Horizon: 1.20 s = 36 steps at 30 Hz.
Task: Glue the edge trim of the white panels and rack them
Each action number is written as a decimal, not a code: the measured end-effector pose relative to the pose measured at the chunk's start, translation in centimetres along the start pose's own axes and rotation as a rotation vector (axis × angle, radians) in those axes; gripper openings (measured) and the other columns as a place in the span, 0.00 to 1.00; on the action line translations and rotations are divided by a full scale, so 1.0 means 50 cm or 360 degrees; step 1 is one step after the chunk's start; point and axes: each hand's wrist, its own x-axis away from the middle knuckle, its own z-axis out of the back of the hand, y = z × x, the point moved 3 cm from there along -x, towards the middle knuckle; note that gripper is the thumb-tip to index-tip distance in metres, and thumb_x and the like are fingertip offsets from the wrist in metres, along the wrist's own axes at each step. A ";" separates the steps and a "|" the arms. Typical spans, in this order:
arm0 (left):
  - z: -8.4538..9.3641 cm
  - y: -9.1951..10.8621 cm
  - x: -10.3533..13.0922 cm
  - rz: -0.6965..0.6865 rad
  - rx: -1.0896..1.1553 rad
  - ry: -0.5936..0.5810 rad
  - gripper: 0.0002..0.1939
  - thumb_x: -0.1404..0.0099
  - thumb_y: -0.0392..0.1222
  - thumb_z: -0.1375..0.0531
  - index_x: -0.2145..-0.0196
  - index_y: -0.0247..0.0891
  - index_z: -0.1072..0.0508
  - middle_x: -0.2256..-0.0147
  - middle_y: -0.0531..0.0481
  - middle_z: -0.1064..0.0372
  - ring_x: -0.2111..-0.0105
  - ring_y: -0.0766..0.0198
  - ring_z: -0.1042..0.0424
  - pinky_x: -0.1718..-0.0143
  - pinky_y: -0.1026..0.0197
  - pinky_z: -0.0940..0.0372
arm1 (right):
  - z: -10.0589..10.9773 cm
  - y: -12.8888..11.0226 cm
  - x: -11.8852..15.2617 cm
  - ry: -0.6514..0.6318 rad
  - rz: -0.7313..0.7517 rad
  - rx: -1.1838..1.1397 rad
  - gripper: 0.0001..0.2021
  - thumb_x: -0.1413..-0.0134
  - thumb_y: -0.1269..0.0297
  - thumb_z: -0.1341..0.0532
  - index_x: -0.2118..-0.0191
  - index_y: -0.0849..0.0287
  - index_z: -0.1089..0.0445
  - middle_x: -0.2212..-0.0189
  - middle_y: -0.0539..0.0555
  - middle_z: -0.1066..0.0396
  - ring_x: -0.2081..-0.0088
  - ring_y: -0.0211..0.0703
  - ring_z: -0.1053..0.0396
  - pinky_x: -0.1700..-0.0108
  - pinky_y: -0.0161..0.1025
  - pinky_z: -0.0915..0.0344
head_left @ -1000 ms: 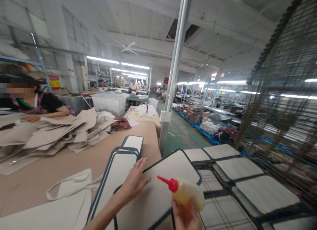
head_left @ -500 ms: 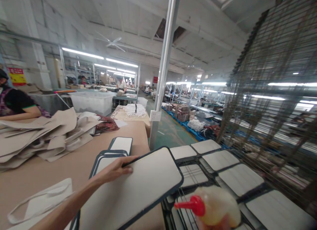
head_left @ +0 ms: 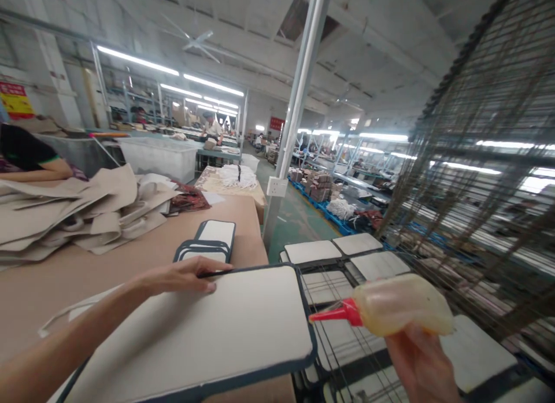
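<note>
My left hand (head_left: 195, 274) grips the far edge of a large white panel (head_left: 243, 322) with a dark blue rim, thumb on its face. In my right hand (head_left: 418, 357) is a cloudy yellowish squeeze bottle (head_left: 403, 304), lying sideways. Its red nozzle (head_left: 338, 314) points left, close to the panel's right rim. Smaller blue-rimmed white panels (head_left: 214, 232) lie on the brown table (head_left: 247, 218) behind the large one.
Beige cut pieces (head_left: 99, 206) are heaped on the left, near a person's arm (head_left: 47, 170). A metal pole (head_left: 299, 91) with a socket stands ahead. White panels (head_left: 312, 251) lie on a wire rack at right, below raised wire racks (head_left: 489, 102).
The large panel has come down flatter and nearer. The bottle in my right hand has risen and moved right, and more of that hand shows. The view has shifted slightly.
</note>
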 end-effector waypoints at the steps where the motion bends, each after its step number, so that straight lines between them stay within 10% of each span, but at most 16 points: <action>1: -0.001 0.006 0.004 0.0026 -0.0008 -0.0024 0.24 0.47 0.46 0.32 0.51 0.44 0.22 0.62 0.51 0.21 0.61 0.51 0.24 0.61 0.62 0.31 | 0.007 0.005 -0.002 -0.0033 0.0022 -0.0002 0.33 0.74 0.52 0.25 0.53 0.45 0.26 0.58 0.56 0.23 0.52 0.62 0.29 0.42 0.66 0.43; 16: 0.012 0.018 0.026 0.0098 -0.0153 -0.0329 0.28 0.39 0.50 0.38 0.42 0.44 0.30 0.53 0.51 0.25 0.53 0.52 0.29 0.55 0.63 0.36 | 0.045 0.038 -0.015 -0.0284 -0.0084 -0.0037 0.31 0.66 0.56 0.26 0.49 0.46 0.28 0.61 0.55 0.23 0.55 0.58 0.27 0.47 0.60 0.33; 30: 0.032 0.016 0.057 0.0114 -0.0131 -0.0004 0.26 0.43 0.50 0.35 0.46 0.45 0.26 0.56 0.52 0.23 0.53 0.50 0.28 0.56 0.63 0.34 | -0.002 0.012 0.023 -0.0350 -0.0014 0.0034 0.37 0.65 0.53 0.26 0.45 0.48 0.33 0.52 0.58 0.26 0.51 0.61 0.29 0.49 0.59 0.32; 36: 0.033 -0.006 0.066 0.0164 0.0020 0.0020 0.29 0.43 0.49 0.35 0.42 0.48 0.29 0.52 0.53 0.25 0.50 0.49 0.29 0.50 0.59 0.35 | -0.003 0.010 0.055 -0.0188 0.0060 0.0109 0.38 0.63 0.53 0.26 0.43 0.48 0.36 0.51 0.55 0.27 0.47 0.54 0.32 0.51 0.45 0.30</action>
